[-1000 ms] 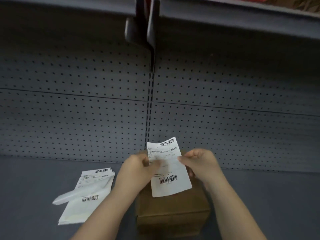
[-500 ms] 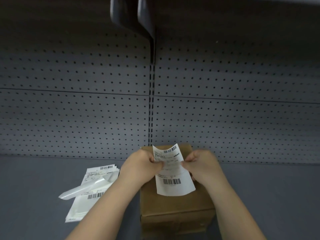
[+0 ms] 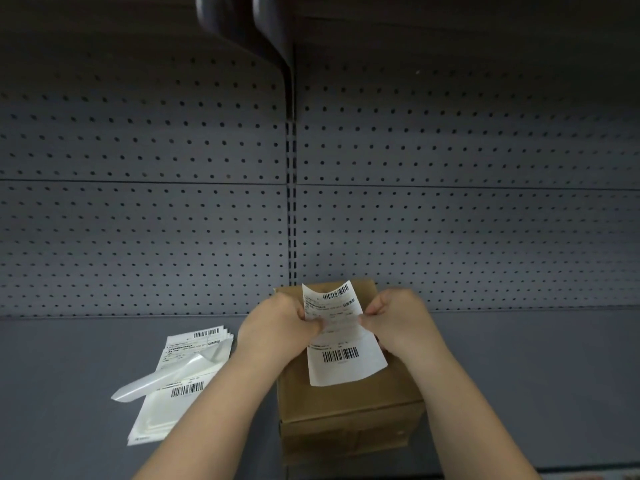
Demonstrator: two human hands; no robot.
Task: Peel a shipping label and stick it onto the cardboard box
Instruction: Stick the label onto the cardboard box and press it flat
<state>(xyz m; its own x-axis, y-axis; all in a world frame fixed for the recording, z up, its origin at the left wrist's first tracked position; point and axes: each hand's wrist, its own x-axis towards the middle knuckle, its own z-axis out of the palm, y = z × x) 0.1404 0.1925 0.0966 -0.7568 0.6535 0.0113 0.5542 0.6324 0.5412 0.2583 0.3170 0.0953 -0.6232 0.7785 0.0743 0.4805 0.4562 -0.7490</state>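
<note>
A white shipping label (image 3: 341, 341) with two barcodes is held above a brown cardboard box (image 3: 346, 407) that stands on the grey shelf. My left hand (image 3: 277, 327) pinches the label's left edge near its middle. My right hand (image 3: 398, 320) pinches the right edge at the same height. The label curves slightly and its lower end hangs over the box top. I cannot tell whether the backing is still on it.
A stack of more labels (image 3: 180, 382) lies on the shelf (image 3: 69, 375) left of the box, with a curled, glossy backing strip (image 3: 166, 375) across it. A perforated grey back panel (image 3: 450, 220) rises behind. A dark bracket (image 3: 249, 26) hangs overhead.
The label has been drawn in closer between both hands and bends more. The view has tilted down, so the box and label stack sit a little further from the bottom edge.
</note>
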